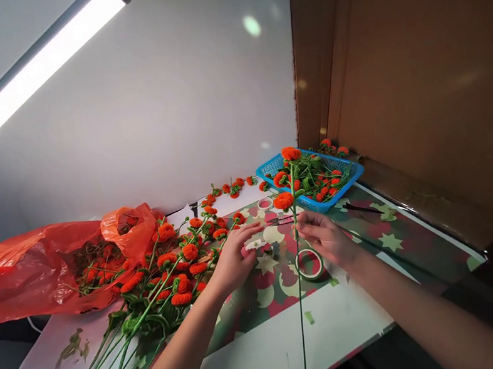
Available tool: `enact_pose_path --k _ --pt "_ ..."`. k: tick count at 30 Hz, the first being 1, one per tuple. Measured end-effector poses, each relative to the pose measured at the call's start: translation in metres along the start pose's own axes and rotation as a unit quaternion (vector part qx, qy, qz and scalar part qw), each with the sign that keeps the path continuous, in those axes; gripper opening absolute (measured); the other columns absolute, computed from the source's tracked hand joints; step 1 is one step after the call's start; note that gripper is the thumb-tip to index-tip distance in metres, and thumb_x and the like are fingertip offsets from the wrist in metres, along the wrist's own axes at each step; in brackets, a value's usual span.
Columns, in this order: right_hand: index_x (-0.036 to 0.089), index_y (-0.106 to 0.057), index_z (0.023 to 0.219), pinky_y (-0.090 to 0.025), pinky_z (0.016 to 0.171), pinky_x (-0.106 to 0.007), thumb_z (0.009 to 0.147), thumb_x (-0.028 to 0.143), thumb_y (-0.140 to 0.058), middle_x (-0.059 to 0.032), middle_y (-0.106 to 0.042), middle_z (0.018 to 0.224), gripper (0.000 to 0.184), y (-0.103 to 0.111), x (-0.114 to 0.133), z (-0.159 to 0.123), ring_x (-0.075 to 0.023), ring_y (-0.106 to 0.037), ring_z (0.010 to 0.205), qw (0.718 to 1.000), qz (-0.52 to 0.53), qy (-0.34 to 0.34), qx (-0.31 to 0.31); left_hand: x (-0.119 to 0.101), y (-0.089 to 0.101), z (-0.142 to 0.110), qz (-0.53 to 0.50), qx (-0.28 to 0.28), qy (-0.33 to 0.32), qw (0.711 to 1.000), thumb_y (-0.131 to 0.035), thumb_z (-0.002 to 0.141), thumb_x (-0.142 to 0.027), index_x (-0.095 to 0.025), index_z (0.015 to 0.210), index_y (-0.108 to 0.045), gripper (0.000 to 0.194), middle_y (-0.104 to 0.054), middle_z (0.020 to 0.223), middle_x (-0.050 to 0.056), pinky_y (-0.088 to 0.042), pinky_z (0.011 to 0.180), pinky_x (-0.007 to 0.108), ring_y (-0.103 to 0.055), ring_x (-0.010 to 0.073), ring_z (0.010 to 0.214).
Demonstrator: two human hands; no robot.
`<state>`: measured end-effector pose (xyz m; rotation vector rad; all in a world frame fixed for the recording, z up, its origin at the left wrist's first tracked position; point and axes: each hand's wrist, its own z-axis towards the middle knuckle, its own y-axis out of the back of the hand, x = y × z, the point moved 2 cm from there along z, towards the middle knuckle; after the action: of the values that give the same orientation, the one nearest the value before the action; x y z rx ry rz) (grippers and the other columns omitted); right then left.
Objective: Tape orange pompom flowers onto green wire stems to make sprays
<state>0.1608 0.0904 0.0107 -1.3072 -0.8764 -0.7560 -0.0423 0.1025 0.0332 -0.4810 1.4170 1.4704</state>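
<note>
Upright in my right hand is a handmade flower stem with orange fuzzy blooms, one at the top and others lower down. My right fingers pinch its green stalk just below the blooms, and a thin dark wire runs down past the table's front edge. My left hand is held out to the left of the stem, fingers apart and holding nothing. Between and below my hands lies a roll of pale green tape. Scissors lie behind, partly hidden by the stem.
A pile of orange flowers with long green stems lies at left, beside a red plastic bag of more flowers. Behind my right hand stands a blue basket with flowers and green pieces. A patterned mat covers part of the table; a cardboard panel rises at right.
</note>
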Motion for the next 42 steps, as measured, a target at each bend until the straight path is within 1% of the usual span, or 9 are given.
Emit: enact_pose_path --k 2,6,13,18,26,29,33,37,42 --pt "0.018 -0.059 0.063 -0.023 0.049 -0.024 0.057 0.034 -0.077 0.0037 -0.047 0.059 0.025 -0.005 -0.002 0.001 -0.0074 -0.032 0.052 1.0 -0.019 -0.009 0.003 -0.001 -0.003 -0.012 -0.035 -0.053 0.02 0.998 -0.061 0.071 -0.02 -0.022 0.099 -0.067 0.029 -0.064 0.103 0.008 -0.045 0.081 0.034 -0.057 0.0215 0.094" --pt "0.017 -0.061 0.064 -0.032 0.057 -0.024 0.058 0.035 -0.077 0.0024 -0.054 0.063 0.024 -0.025 0.003 0.005 -0.0095 -0.044 0.059 0.996 -0.076 0.008 0.044 -0.015 -0.016 -0.023 -0.194 -0.058 0.104 0.974 -0.067 0.07 -0.033 -0.018 0.085 -0.066 0.021 -0.065 0.08 0.004 -0.045 0.062 0.026 -0.058 0.015 0.07" --pt "0.015 -0.063 0.059 -0.034 0.057 -0.025 0.062 0.039 -0.073 0.002 -0.053 0.056 0.027 -0.062 0.015 0.008 -0.0111 -0.047 0.057 0.968 -0.197 0.0 0.155 -0.022 -0.025 -0.009 -0.437 -0.087 0.169 0.879 -0.077 0.058 -0.036 -0.014 0.072 -0.067 0.028 -0.06 0.068 0.002 -0.04 0.053 0.02 -0.05 0.0083 0.059" --pt "0.015 -0.064 0.057 -0.038 0.062 -0.026 0.062 0.035 -0.073 0.0008 -0.057 0.057 0.022 -0.069 0.011 0.01 -0.0125 -0.051 0.061 0.97 -0.193 -0.016 0.15 -0.012 -0.023 -0.01 -0.508 -0.113 0.212 0.827 -0.079 0.055 -0.035 -0.015 0.08 -0.068 0.034 -0.058 0.069 0.0 -0.038 0.05 0.019 -0.047 0.0065 0.056" --pt "0.015 -0.063 0.057 -0.032 0.053 -0.025 0.061 0.032 -0.072 0.0019 -0.054 0.054 0.02 -0.067 0.002 0.009 -0.0104 -0.045 0.055 0.969 -0.213 -0.025 0.126 -0.003 -0.025 -0.015 -0.499 -0.126 0.204 0.833 -0.076 0.057 -0.031 -0.016 0.067 -0.06 0.025 -0.055 0.065 -0.002 -0.035 0.049 0.019 -0.045 0.0058 0.054" --pt "0.015 -0.061 0.057 -0.029 0.05 -0.023 0.06 0.035 -0.073 0.0027 -0.053 0.053 0.023 -0.06 0.006 0.01 -0.0086 -0.041 0.051 0.974 -0.186 -0.035 0.121 0.007 -0.022 -0.013 -0.391 -0.137 0.161 0.896 -0.067 0.063 -0.033 -0.017 0.067 -0.062 0.017 -0.055 0.065 0.0 -0.037 0.052 0.022 -0.047 0.0091 0.056" --pt "0.015 -0.057 0.057 -0.02 0.044 -0.022 0.06 0.037 -0.074 0.0069 -0.043 0.048 0.028 -0.042 0.007 0.011 -0.0048 -0.03 0.043 0.984 -0.142 -0.054 0.097 0.011 -0.02 -0.009 -0.098 -0.119 0.053 0.987 -0.065 0.065 -0.028 -0.019 0.082 -0.069 0.019 -0.061 0.084 0.004 -0.041 0.057 0.024 -0.05 0.0125 0.065" --pt "0.015 -0.057 0.058 -0.024 0.045 -0.022 0.06 0.038 -0.074 0.0059 -0.046 0.048 0.029 -0.032 0.001 0.011 -0.0058 -0.035 0.044 0.984 -0.145 -0.057 0.084 0.003 -0.031 -0.012 -0.163 -0.093 0.074 0.979 -0.064 0.07 -0.031 -0.018 0.08 -0.068 0.017 -0.063 0.08 0.004 -0.042 0.058 0.023 -0.053 0.0116 0.062" --pt "0.015 -0.059 0.056 -0.034 0.054 -0.024 0.065 0.033 -0.069 0.0023 -0.054 0.055 0.022 -0.035 0.001 0.009 -0.0093 -0.045 0.053 0.981 -0.176 0.004 0.081 -0.006 -0.053 -0.027 -0.341 -0.009 0.183 0.922 -0.071 0.067 -0.04 -0.014 0.069 -0.067 0.026 -0.061 0.058 0.002 -0.042 0.051 0.021 -0.052 0.009 0.049"
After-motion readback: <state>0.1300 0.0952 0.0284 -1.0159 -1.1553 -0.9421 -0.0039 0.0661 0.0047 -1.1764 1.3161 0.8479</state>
